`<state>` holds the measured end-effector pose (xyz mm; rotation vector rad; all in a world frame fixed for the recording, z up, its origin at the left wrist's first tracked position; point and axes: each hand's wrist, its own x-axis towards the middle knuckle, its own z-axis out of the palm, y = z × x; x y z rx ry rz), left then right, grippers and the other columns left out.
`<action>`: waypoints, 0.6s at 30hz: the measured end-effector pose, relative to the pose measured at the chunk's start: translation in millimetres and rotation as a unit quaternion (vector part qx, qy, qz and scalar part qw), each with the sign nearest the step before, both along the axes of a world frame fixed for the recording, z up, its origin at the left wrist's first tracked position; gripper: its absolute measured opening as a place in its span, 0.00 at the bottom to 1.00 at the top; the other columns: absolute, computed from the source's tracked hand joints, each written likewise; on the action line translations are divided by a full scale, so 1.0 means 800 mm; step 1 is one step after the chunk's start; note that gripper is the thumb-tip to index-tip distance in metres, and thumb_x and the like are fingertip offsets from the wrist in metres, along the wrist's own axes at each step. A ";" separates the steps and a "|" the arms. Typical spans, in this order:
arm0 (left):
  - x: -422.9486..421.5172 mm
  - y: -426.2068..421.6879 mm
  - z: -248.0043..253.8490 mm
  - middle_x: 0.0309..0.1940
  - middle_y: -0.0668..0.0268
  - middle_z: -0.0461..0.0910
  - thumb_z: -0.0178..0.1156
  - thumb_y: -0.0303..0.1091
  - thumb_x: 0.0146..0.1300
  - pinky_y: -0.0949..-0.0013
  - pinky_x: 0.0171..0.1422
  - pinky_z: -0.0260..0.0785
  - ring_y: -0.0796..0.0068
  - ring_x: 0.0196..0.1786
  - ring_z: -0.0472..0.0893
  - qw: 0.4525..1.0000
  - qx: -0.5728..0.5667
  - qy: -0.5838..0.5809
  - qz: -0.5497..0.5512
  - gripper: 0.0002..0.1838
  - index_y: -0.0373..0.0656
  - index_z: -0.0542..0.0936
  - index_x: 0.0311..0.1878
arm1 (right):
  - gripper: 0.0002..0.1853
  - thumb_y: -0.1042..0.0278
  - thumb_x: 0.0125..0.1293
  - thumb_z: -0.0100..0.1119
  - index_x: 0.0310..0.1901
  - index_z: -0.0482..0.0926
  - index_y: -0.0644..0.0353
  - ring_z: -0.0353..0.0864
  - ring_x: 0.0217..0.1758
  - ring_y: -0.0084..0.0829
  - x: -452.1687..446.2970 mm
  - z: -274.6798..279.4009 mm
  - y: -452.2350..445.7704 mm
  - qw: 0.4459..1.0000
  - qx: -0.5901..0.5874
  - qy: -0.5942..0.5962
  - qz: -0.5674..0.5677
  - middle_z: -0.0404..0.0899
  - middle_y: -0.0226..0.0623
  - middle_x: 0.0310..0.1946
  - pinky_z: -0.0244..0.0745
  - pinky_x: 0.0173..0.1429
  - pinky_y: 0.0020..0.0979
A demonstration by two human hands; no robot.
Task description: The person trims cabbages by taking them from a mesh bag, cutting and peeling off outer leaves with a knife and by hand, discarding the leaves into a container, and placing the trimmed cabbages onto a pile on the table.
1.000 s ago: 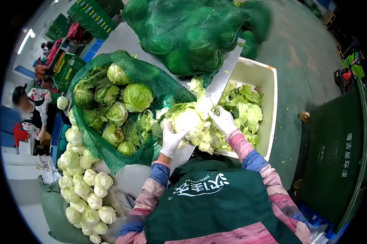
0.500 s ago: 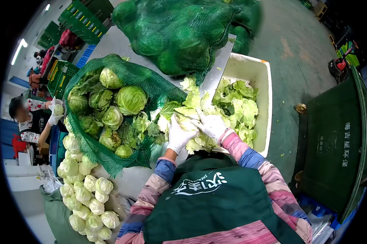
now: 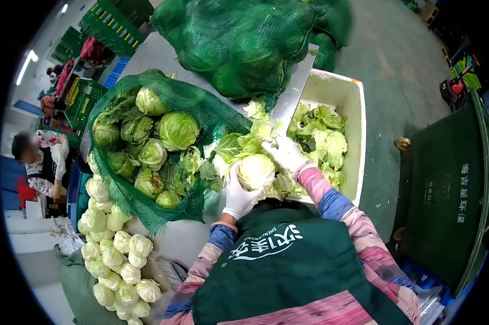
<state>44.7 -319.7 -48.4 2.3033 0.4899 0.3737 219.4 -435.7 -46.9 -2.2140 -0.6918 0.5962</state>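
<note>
My left hand [image 3: 239,196], in a white glove, cups a pale trimmed cabbage [image 3: 257,172] from its near left side. My right hand [image 3: 285,154], also gloved, is just beyond the cabbage to the right. Its fingers are curled beside loose outer leaves [image 3: 252,142]; whatever they pinch is hidden. To the left lies an open green mesh bag [image 3: 222,115] with several untrimmed cabbages [image 3: 178,131] inside. A white foam box [image 3: 354,127] to the right holds stripped leaves [image 3: 329,145].
A full mesh sack of cabbages [image 3: 239,49] sits on the metal table [image 3: 156,54] ahead. Trimmed cabbages [image 3: 122,265] are piled at lower left. A co-worker [image 3: 44,160] stands at far left. A large green bin [image 3: 444,189] stands at right.
The cabbage now shows its pale round side, where leaves and fingers covered it before. My right hand has moved slightly right and up, away from my left. The co-worker's hands have shifted.
</note>
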 end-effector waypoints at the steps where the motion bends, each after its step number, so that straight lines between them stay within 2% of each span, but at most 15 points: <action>1: 0.003 0.008 -0.003 0.59 0.48 0.69 0.77 0.37 0.37 0.57 0.67 0.64 0.51 0.61 0.70 0.999 -0.034 -0.006 -0.004 0.51 0.37 0.61 0.66 | 0.44 0.32 0.62 0.51 0.67 0.63 0.63 0.79 0.51 0.52 -0.005 0.002 0.000 1.000 -0.007 -0.016 0.003 0.79 0.59 0.48 0.72 0.58 0.43; 2: 0.003 0.014 -0.006 0.59 0.46 0.69 0.78 0.38 0.36 0.57 0.66 0.64 0.49 0.61 0.70 0.998 -0.069 -0.011 -0.003 0.51 0.37 0.62 0.66 | 0.47 0.32 0.61 0.52 0.70 0.58 0.63 0.79 0.52 0.52 -0.010 0.004 0.001 0.999 -0.015 -0.031 0.011 0.78 0.59 0.49 0.72 0.59 0.43; 3: 0.001 0.019 -0.008 0.58 0.46 0.71 0.78 0.39 0.37 0.58 0.66 0.65 0.50 0.61 0.71 0.996 -0.085 -0.006 -0.008 0.51 0.36 0.63 0.65 | 0.49 0.32 0.61 0.53 0.72 0.51 0.63 0.81 0.49 0.52 -0.020 0.007 -0.003 0.998 -0.016 -0.057 0.015 0.80 0.58 0.46 0.74 0.55 0.44; 6: 0.003 0.025 -0.010 0.57 0.47 0.72 0.78 0.39 0.37 0.58 0.66 0.65 0.50 0.61 0.72 0.990 -0.137 0.021 0.001 0.51 0.36 0.63 0.65 | 0.51 0.32 0.59 0.54 0.73 0.49 0.60 0.82 0.44 0.50 -0.033 0.032 -0.018 0.997 -0.052 0.007 0.056 0.81 0.55 0.43 0.77 0.49 0.43; 7: 0.003 0.026 -0.008 0.57 0.47 0.72 0.78 0.39 0.37 0.58 0.66 0.65 0.50 0.61 0.72 0.990 -0.137 0.022 0.000 0.51 0.36 0.63 0.65 | 0.48 0.33 0.59 0.56 0.73 0.53 0.56 0.83 0.40 0.50 -0.041 0.027 -0.021 0.995 -0.003 -0.074 0.063 0.81 0.52 0.41 0.78 0.44 0.42; 10: 0.006 0.022 -0.006 0.58 0.47 0.70 0.79 0.39 0.37 0.59 0.64 0.67 0.50 0.58 0.73 0.997 -0.074 0.000 -0.022 0.51 0.35 0.63 0.65 | 0.43 0.36 0.60 0.56 0.71 0.59 0.54 0.83 0.39 0.51 -0.040 0.023 -0.024 0.988 -0.028 -0.121 0.096 0.81 0.51 0.41 0.78 0.44 0.42; 11: 0.005 0.016 -0.006 0.58 0.47 0.68 0.79 0.39 0.38 0.59 0.63 0.68 0.50 0.59 0.72 0.998 -0.047 -0.027 0.008 0.51 0.35 0.63 0.66 | 0.40 0.38 0.61 0.57 0.69 0.64 0.54 0.83 0.39 0.51 -0.041 0.025 -0.023 0.987 -0.008 -0.135 0.082 0.82 0.53 0.39 0.78 0.46 0.43; 12: 0.003 0.006 -0.006 0.59 0.48 0.66 0.78 0.40 0.39 0.58 0.63 0.68 0.49 0.59 0.72 0.998 -0.020 -0.054 0.038 0.51 0.35 0.62 0.66 | 0.40 0.38 0.61 0.57 0.69 0.64 0.54 0.83 0.39 0.51 -0.039 0.018 -0.020 0.988 -0.009 -0.134 0.081 0.82 0.53 0.39 0.78 0.46 0.43; 13: 0.005 -0.019 0.013 0.60 0.49 0.62 0.78 0.40 0.42 0.56 0.64 0.67 0.49 0.61 0.69 0.966 -0.218 -0.075 0.117 0.50 0.34 0.61 0.67 | 0.40 0.38 0.61 0.57 0.68 0.64 0.56 0.82 0.40 0.52 -0.036 0.006 -0.017 0.996 -0.002 -0.069 0.054 0.82 0.54 0.38 0.77 0.47 0.44; 14: 0.010 -0.028 0.006 0.60 0.49 0.62 0.78 0.40 0.42 0.56 0.64 0.67 0.49 0.61 0.69 0.966 -0.219 -0.074 0.114 0.50 0.34 0.61 0.67 | 0.40 0.38 0.61 0.56 0.67 0.65 0.58 0.82 0.41 0.53 -0.033 0.005 -0.013 1.000 0.005 -0.003 0.024 0.82 0.56 0.37 0.76 0.48 0.45; 16: 0.014 -0.040 -0.010 0.63 0.48 0.60 0.76 0.41 0.45 0.53 0.68 0.61 0.49 0.65 0.64 0.946 -0.247 -0.058 0.202 0.50 0.34 0.60 0.68 | 0.38 0.39 0.62 0.55 0.64 0.67 0.61 0.82 0.42 0.55 -0.036 0.000 -0.008 0.999 0.025 0.025 -0.005 0.81 0.58 0.35 0.76 0.48 0.47; 17: 0.019 -0.034 -0.016 0.66 0.45 0.56 0.75 0.43 0.45 0.53 0.71 0.55 0.46 0.67 0.62 0.985 -0.065 -0.027 0.160 0.52 0.34 0.58 0.69 | 0.37 0.40 0.63 0.54 0.64 0.67 0.62 0.81 0.42 0.55 -0.034 -0.005 -0.004 1.000 0.012 0.007 -0.003 0.81 0.59 0.35 0.75 0.49 0.47; 18: 0.027 -0.035 -0.023 0.66 0.45 0.56 0.75 0.43 0.45 0.53 0.71 0.55 0.46 0.67 0.62 0.984 -0.067 -0.028 0.164 0.52 0.34 0.58 0.69 | 0.36 0.41 0.64 0.53 0.64 0.67 0.63 0.81 0.42 0.56 -0.032 -0.008 -0.002 1.000 0.001 -0.010 -0.001 0.81 0.59 0.35 0.75 0.49 0.47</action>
